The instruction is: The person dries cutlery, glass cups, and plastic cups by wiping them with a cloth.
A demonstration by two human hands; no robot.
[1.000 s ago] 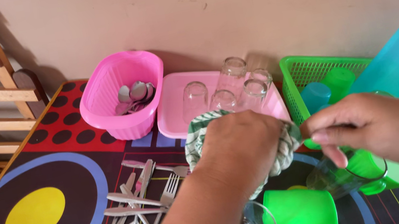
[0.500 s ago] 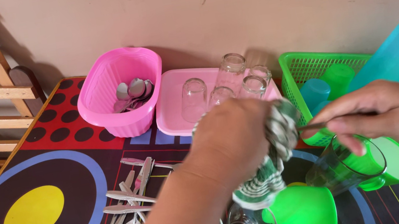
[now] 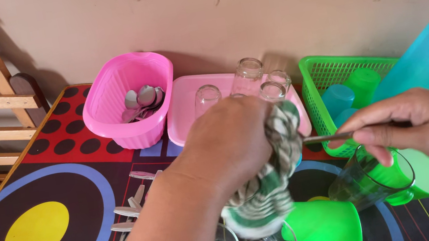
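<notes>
A thin metal utensil handle (image 3: pixel 326 137) runs level at centre right, its left end buried in the green-striped cloth (image 3: pixel 272 181) bunched in the clenched left hand (image 3: pixel 230 141); the right hand (image 3: pixel 403 125) pinches its right end. Just behind stands a pink tray (image 3: pixel 184 114) of upturned glasses (image 3: pixel 249 76).

left hand (image 3: pixel 230 141): shifted left and up — now covers more of the cutlery pile (image 3: pixel 132 205)
cloth (image 3: pixel 271 175): was bunched low around the grip, now hangs down longer
right hand (image 3: pixel 421 125): pulled right — utensil handle (image 3: pixel 326 137) now drawn out of the cloth
</notes>
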